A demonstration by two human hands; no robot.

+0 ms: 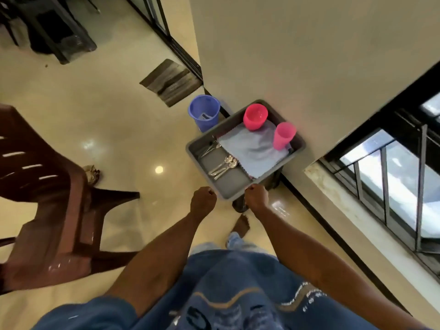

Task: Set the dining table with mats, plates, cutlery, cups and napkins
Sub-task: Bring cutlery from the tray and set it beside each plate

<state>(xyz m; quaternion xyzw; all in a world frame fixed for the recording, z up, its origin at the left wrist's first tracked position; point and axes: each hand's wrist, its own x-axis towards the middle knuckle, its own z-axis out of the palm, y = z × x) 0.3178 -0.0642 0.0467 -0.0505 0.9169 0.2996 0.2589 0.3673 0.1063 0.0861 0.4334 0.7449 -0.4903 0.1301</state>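
While the grey tray (240, 184) sits on a dark stand against the wall, we have both hands at its near edge. Our right hand (256, 196) is curled at the near right corner, apparently gripping the rim; our left hand (203, 198) is closed in a fist just beside the near left corner, and we cannot tell whether it touches the tray. We judge this placement prepares a two-handed lift, which would keep the load level.

The tray holds the table-setting items. Forks (209, 146) and spoons (223, 166) lie in the left section. A pale blue cloth (252, 148), possibly napkins or a mat, covers the right section. A pink bowl (255, 116) rests on the far part of the cloth, and a pink cup (283, 135) stands near the right wall. The upright cup could tip if the tray tilts.

A blue basket (204, 112) stands on the floor just beyond the tray. A brown chair (47, 186) is well apart to the left. No dining table is in view.

White print on the blue garment at the bottom is too blurred to read.
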